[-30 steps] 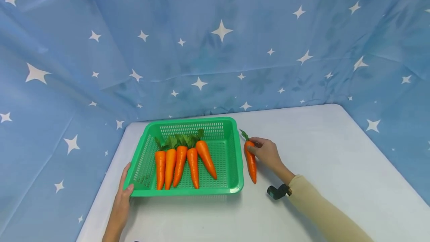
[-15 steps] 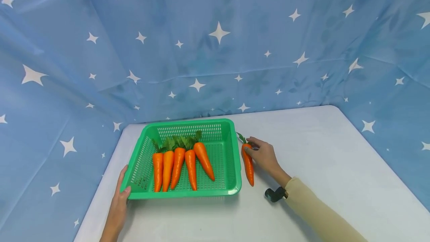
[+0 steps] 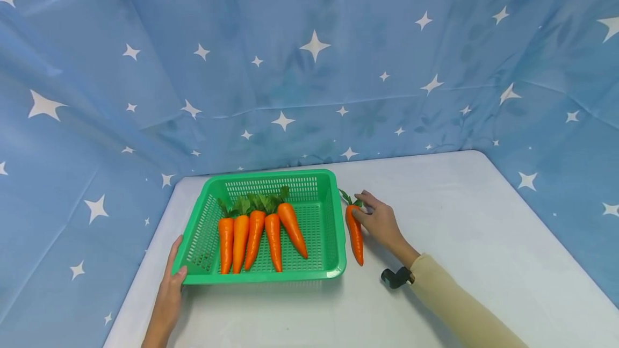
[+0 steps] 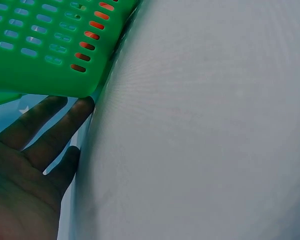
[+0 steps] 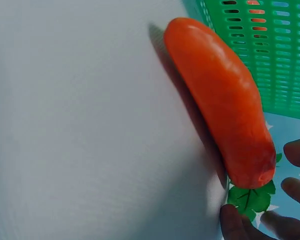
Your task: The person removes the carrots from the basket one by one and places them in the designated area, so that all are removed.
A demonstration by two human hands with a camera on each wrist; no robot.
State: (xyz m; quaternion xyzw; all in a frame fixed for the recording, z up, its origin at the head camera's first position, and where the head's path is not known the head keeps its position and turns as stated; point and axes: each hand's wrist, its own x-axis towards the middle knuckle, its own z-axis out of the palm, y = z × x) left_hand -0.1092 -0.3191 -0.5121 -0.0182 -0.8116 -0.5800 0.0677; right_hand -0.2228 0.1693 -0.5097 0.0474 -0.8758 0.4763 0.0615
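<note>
Beside the green plastic basket (image 3: 336, 219), a single orange carrot (image 3: 355, 240) with a leafy top lies on the table, tip towards me. My right hand (image 3: 384, 224) is over its leafy end. In the right wrist view, spread fingers surround the green leaves (image 5: 250, 200), with gaps between fingers and carrot. My left hand (image 3: 168, 291) rests at the basket's near left corner, thumb by the rim. Straight, spread fingers (image 4: 60, 130) reach the basket's lower edge in the left wrist view. Several carrots (image 3: 255, 240) lie side by side inside, leaves towards the back.
The white table (image 3: 435, 197) has a rounded far corner at the right. Blue star-patterned cloth (image 3: 309, 85) hangs behind it and along both sides. A small black device (image 3: 395, 278) is strapped to my right wrist, below a beige sleeve (image 3: 459, 299).
My right fingers have spread wider at the carrot's top, and the carrot sits slightly nearer the basket. The head view has shifted a little. My left hand stays at the basket corner.
</note>
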